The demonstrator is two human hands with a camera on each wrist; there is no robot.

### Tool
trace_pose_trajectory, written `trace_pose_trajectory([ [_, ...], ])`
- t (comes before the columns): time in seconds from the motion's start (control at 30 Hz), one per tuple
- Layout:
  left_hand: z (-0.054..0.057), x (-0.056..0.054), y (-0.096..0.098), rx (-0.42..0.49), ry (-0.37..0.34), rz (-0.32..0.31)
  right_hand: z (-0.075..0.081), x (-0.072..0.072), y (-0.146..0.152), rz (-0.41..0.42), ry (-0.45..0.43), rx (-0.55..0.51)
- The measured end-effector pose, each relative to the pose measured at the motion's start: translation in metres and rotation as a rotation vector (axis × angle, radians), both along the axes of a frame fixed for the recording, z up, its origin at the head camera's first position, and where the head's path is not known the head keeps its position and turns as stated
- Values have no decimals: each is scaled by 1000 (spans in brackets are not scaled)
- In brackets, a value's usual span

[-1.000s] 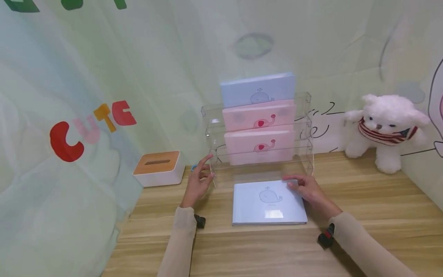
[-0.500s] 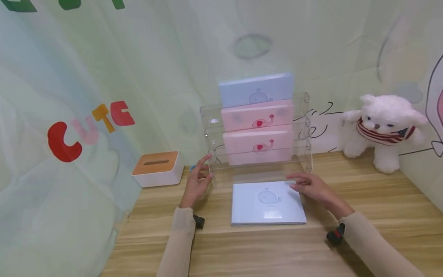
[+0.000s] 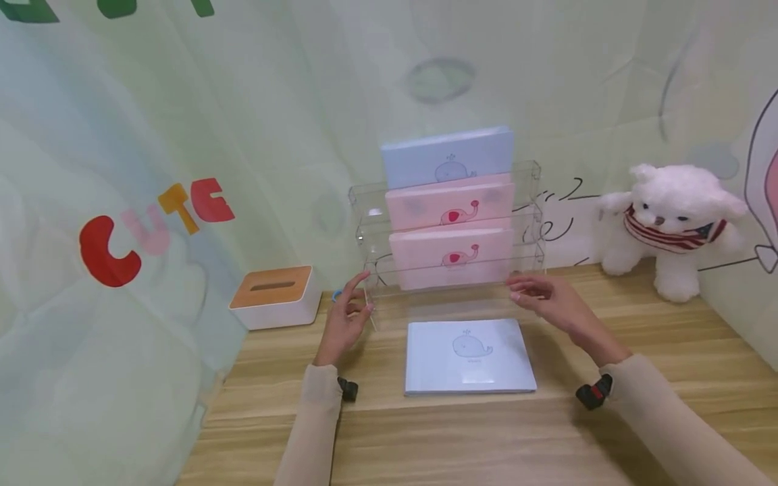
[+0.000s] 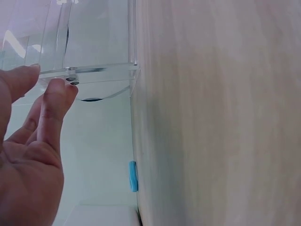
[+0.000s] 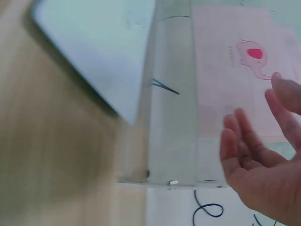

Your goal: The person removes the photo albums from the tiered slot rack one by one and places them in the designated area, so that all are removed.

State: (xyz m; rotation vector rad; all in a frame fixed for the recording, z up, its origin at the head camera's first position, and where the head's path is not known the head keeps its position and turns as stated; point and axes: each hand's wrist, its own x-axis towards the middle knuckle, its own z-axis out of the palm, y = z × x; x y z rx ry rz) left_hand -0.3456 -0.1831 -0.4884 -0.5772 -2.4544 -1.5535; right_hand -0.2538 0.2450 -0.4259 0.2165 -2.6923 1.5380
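Note:
A clear acrylic tiered rack (image 3: 384, 289) stands at the back of the table. My left hand (image 3: 344, 329) pinches its left side panel (image 4: 101, 74), thumb on one face and fingers on the other in the left wrist view. Upright in its tiers are a blue whale book (image 3: 446, 158), a pink elephant book (image 3: 419, 208) and a lower pink elephant book (image 3: 425, 260). On the table before the rack lies another whale book (image 3: 434, 364), flat. My right hand (image 3: 562, 310) hovers by the rack's lower right front, fingers loosely bent around nothing, as the right wrist view (image 5: 268, 176) also shows.
A white tissue box (image 3: 276, 316) with a wooden lid is left of the rack. Between them lies a small blue ring-like object (image 4: 133, 176). A white plush bear (image 3: 677, 196) with a striped scarf sits at the back right, against a printed curtain (image 3: 292, 101).
My right hand has lifted off the flat whale book and moved away toward the rack's lower right. My left hand keeps its hold on the rack, and the books stay put.

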Motion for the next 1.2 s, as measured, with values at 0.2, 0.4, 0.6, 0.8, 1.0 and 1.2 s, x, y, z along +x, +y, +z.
trace_pose_trajectory([
  [0.2, 0, 0, -1, 3, 10, -7, 17, -7, -4, -95, 120, -71],
  [0.4, -1, 0, 0, -9, 41, -7, 27, -15, -9, -171, 175, -128],
  [0.6, -1, 0, 0, 7, 25, -17, 31, -23, -13, -221, 192, -163],
  [0.8, 0, 0, 0, 3, 21, -8, 33, -34, -14, -199, 213, -219],
  [1.0, 1, 0, 0, 11, 18, -12, 35, -44, -14, -188, 221, -208],
  [1.2, 0, 1, 1, 11, 10, -8, 38, -48, -13, -189, 230, -194],
])
